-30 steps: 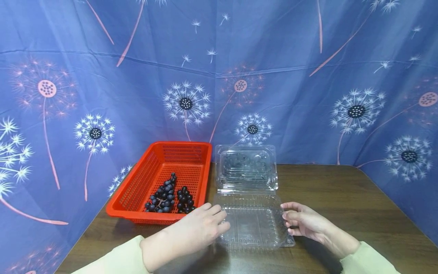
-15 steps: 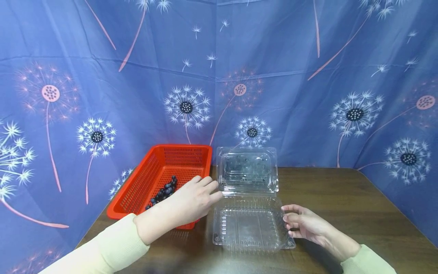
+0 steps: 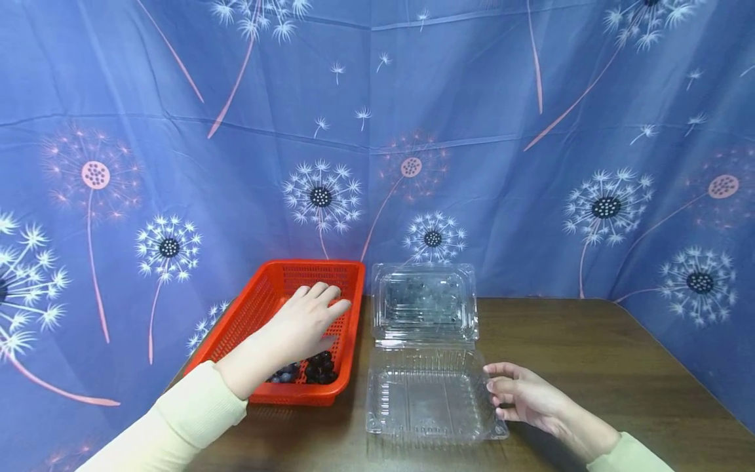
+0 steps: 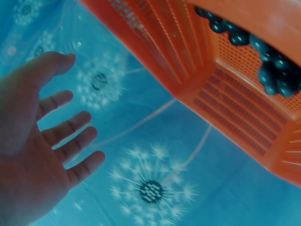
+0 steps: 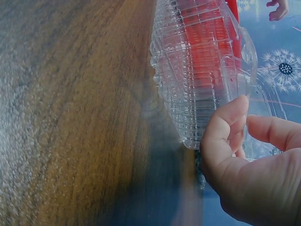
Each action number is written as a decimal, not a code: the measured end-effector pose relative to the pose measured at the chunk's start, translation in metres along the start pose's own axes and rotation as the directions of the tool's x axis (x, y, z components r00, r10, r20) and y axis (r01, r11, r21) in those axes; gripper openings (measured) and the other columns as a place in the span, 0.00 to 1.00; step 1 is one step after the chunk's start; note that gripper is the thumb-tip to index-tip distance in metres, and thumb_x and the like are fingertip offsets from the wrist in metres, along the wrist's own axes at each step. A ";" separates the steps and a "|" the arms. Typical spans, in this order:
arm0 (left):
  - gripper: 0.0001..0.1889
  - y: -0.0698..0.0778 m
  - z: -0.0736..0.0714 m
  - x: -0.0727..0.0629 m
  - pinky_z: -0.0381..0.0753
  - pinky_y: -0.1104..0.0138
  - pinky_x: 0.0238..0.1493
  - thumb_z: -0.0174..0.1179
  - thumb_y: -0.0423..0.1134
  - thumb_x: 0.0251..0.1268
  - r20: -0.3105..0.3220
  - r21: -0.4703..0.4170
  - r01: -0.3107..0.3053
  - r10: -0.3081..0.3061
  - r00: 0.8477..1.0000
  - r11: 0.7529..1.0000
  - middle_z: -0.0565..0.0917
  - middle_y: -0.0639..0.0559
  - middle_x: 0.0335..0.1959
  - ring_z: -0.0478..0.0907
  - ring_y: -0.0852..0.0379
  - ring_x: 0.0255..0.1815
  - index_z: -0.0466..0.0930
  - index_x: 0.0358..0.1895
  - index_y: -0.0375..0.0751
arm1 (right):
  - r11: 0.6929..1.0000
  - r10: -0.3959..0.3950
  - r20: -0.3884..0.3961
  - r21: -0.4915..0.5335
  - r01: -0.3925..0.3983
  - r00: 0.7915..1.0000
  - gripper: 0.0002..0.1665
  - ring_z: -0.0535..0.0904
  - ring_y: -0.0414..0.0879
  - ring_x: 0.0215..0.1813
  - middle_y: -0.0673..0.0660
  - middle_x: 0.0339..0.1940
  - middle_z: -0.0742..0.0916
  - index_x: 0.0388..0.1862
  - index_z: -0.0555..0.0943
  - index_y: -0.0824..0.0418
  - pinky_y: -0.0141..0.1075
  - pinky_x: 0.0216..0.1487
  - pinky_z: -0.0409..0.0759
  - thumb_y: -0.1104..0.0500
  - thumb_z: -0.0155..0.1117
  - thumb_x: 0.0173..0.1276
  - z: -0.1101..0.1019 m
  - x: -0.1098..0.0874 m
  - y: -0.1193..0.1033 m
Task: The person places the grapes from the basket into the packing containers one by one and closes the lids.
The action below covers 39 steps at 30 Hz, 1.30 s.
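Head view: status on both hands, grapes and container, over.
Left hand over red basket, holding nothing. Right hand holds clear container by its rim. Grapes in basket, container lid up. Left forearm partly hides grapes.

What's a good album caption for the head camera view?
Left hand over a red basket of dark grapes, right hand at the edge of an open clear box.
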<state>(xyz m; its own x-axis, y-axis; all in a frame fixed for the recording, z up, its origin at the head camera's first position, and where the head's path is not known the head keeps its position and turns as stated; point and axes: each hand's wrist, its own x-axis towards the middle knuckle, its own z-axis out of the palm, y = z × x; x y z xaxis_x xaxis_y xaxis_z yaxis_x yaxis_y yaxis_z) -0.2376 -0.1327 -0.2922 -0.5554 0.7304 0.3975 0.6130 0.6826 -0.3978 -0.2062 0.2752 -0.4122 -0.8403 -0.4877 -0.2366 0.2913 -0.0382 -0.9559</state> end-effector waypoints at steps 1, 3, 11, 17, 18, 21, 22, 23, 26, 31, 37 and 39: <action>0.26 -0.003 0.001 -0.001 0.70 0.58 0.39 0.72 0.46 0.40 0.010 -0.004 0.016 -0.016 1.000 1.000 0.75 0.50 0.42 0.71 0.48 0.45 0.74 0.47 0.48 | 1.000 0.000 -0.001 -0.001 0.000 1.000 0.25 0.75 0.38 0.35 0.51 0.36 0.76 0.60 0.58 0.66 0.32 0.38 0.77 0.65 0.51 0.67 0.000 0.000 0.001; 0.27 -0.010 0.004 -0.003 0.71 0.57 0.39 0.72 0.47 0.40 0.030 -0.014 0.050 -0.050 0.998 0.999 0.74 0.50 0.42 0.71 0.48 0.46 0.74 0.48 0.48 | 1.000 0.002 -0.006 -0.003 -0.002 1.000 0.25 0.75 0.38 0.35 0.51 0.36 0.75 0.60 0.58 0.66 0.32 0.38 0.77 0.65 0.51 0.67 0.000 0.000 0.002; 0.31 -0.035 0.016 -0.010 0.70 0.55 0.41 0.69 0.52 0.47 0.177 -0.072 0.209 -0.194 0.965 0.975 0.74 0.46 0.47 0.70 0.45 0.49 0.73 0.55 0.45 | 1.000 0.001 -0.012 -0.003 -0.001 1.000 0.26 0.74 0.38 0.35 0.51 0.36 0.75 0.61 0.57 0.67 0.32 0.38 0.77 0.65 0.51 0.67 0.001 0.000 0.003; 0.34 -0.049 0.025 -0.016 0.70 0.50 0.48 0.67 0.53 0.51 0.351 -0.121 0.344 -0.284 0.892 0.931 0.72 0.42 0.54 0.68 0.42 0.55 0.69 0.61 0.45 | 1.000 -0.002 -0.011 0.005 0.002 1.000 0.25 0.74 0.38 0.35 0.51 0.35 0.75 0.60 0.58 0.67 0.32 0.38 0.77 0.66 0.51 0.66 0.003 -0.001 0.002; 0.34 -0.051 0.026 -0.017 0.70 0.49 0.49 0.67 0.53 0.51 0.380 -0.125 0.365 -0.296 0.877 0.922 0.72 0.41 0.55 0.67 0.41 0.56 0.69 0.62 0.46 | 1.000 -0.003 -0.011 0.006 0.003 1.000 0.25 0.74 0.38 0.34 0.50 0.35 0.75 0.60 0.58 0.67 0.32 0.38 0.77 0.66 0.51 0.66 0.003 -0.001 0.002; 0.34 -0.057 0.031 -0.019 0.68 0.46 0.52 0.67 0.54 0.52 0.451 -0.134 0.412 -0.315 0.835 0.901 0.71 0.39 0.57 0.66 0.39 0.57 0.68 0.62 0.46 | 1.000 -0.004 -0.008 0.010 0.004 1.000 0.25 0.75 0.38 0.34 0.50 0.35 0.76 0.60 0.58 0.66 0.31 0.37 0.77 0.66 0.52 0.66 0.004 -0.002 0.002; 0.34 -0.059 0.032 -0.019 0.68 0.45 0.53 0.67 0.53 0.52 0.470 -0.137 0.426 -0.319 0.823 0.894 0.70 0.39 0.58 0.66 0.39 0.58 0.68 0.62 0.46 | 1.000 -0.005 -0.007 0.009 0.005 1.000 0.25 0.74 0.38 0.34 0.50 0.34 0.76 0.59 0.58 0.66 0.31 0.37 0.77 0.66 0.52 0.66 0.004 -0.002 0.001; 0.34 -0.061 0.033 -0.020 0.67 0.44 0.54 0.67 0.54 0.52 0.486 -0.138 0.435 -0.322 0.813 0.890 0.70 0.38 0.58 0.66 0.38 0.59 0.68 0.62 0.46 | 1.000 -0.006 -0.007 0.009 0.006 1.000 0.25 0.74 0.38 0.34 0.50 0.34 0.76 0.59 0.58 0.67 0.31 0.37 0.77 0.66 0.52 0.66 0.004 -0.002 0.001; 0.34 -0.067 0.036 -0.020 0.66 0.42 0.54 0.66 0.54 0.52 0.522 -0.140 0.456 -0.325 0.788 0.879 0.69 0.37 0.60 0.65 0.37 0.60 0.68 0.63 0.47 | 1.000 -0.009 -0.009 0.005 0.009 1.000 0.25 0.74 0.38 0.34 0.50 0.34 0.76 0.59 0.58 0.66 0.31 0.37 0.77 0.66 0.52 0.65 0.004 -0.001 0.000; 0.36 -0.077 0.042 -0.017 0.64 0.40 0.57 0.66 0.54 0.53 0.620 -0.149 0.502 -0.315 0.719 0.852 0.67 0.35 0.64 0.62 0.35 0.64 0.66 0.64 0.46 | 1.000 -0.014 -0.016 0.003 0.014 1.000 0.25 0.74 0.38 0.34 0.50 0.34 0.76 0.58 0.59 0.66 0.32 0.37 0.77 0.66 0.53 0.65 0.004 0.000 -0.001; 0.38 -0.084 0.051 -0.012 0.66 0.43 0.58 0.66 0.52 0.53 0.756 -0.182 0.547 -0.240 0.609 0.817 0.64 0.35 0.66 0.60 0.33 0.67 0.64 0.66 0.43 | 1.000 -0.017 -0.016 0.009 0.017 1.000 0.23 0.75 0.38 0.33 0.50 0.33 0.77 0.57 0.60 0.65 0.32 0.37 0.77 0.66 0.52 0.64 0.003 0.001 -0.001; 0.38 -0.086 0.053 -0.011 0.66 0.44 0.58 0.66 0.52 0.53 0.786 -0.190 0.555 -0.214 0.580 0.810 0.64 0.36 0.67 0.60 0.35 0.68 0.63 0.66 0.41 | 1.000 -0.015 -0.018 0.009 0.015 1.000 0.23 0.75 0.38 0.33 0.50 0.33 0.77 0.57 0.60 0.65 0.31 0.37 0.77 0.66 0.53 0.64 0.004 0.001 -0.001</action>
<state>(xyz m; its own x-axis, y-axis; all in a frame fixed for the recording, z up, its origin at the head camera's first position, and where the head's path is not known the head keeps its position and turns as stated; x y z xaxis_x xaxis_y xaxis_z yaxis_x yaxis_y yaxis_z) -0.3143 -0.1983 -0.3066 -0.8949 0.2959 -0.3339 0.2948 0.9540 0.0554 -0.2059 0.2716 -0.4105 -0.8528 -0.4711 -0.2255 0.2825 -0.0531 -0.9578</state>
